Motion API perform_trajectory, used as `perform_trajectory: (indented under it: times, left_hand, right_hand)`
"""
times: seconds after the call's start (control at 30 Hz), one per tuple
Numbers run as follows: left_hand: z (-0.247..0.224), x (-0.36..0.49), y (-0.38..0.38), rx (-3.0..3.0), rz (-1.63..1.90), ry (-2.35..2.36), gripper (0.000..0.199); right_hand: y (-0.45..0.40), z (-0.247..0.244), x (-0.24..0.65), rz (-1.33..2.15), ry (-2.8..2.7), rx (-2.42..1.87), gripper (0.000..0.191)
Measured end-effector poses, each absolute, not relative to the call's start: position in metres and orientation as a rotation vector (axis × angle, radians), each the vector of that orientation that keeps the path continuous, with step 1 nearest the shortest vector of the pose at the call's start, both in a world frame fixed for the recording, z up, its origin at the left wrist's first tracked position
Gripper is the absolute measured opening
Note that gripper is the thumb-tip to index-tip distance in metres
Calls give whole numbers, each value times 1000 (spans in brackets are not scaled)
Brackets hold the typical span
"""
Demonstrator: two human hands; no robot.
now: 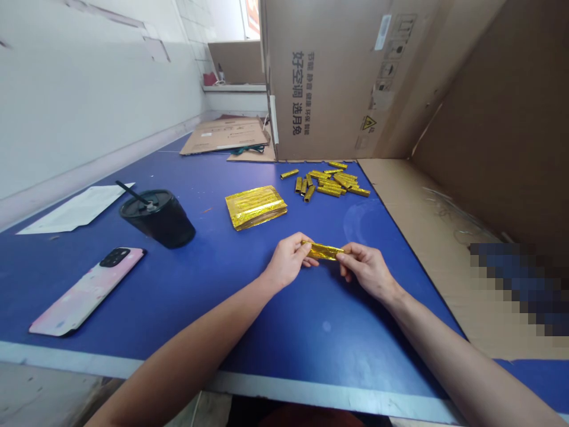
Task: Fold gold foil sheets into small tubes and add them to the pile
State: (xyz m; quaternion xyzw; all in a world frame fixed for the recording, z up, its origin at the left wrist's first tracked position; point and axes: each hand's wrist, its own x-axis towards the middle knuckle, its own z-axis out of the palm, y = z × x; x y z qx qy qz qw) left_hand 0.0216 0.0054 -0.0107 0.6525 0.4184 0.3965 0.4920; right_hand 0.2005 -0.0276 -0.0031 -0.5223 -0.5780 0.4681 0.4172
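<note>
- My left hand (pixel 288 259) and right hand (pixel 368 271) pinch a gold foil strip (pixel 326 251) at its ends, over the blue table (pixel 262 332).
- Beyond it, narrow gold pieces (pixel 331 182) lie loosely clustered; I'd call those done.
- This one looks midway to me.
- The flat gold stack (pixel 256 206) seems left to work through.

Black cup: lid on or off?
On: the lid covers the top of the cup, with a black straw slanting up from it.
</note>
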Motion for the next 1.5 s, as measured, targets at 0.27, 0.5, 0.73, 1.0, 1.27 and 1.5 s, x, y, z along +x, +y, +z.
perform_trajectory:
  times: [0.27,0.5,0.73,1.0,1.27,1.5]
  left_hand:
    - [-7,12,9,1900,1080,1151,12]
    - [-8,13,1,2388,915,1267,6]
    - [-11,12,2,2481,732,1341,7]
    - [-14,11,3,2555,688,1350,11]
    - [-16,11,5,2627,613,1285,15]
    - [-18,11,7,2686,524,1238,15]
  right_hand:
    - [-20,-5,210,1115,-1544,-1445,24]
    - [-19,-12,211,971,-1683,-1494,23]
    - [-22,-13,212,713,-1850,-1537,21]
    - [-25,-7,209,606,-1998,-1557,24]
    - [-21,-8,211,579,-1940,-1650,21]
    - [-25,-4,214,391,-1901,-1607,17]
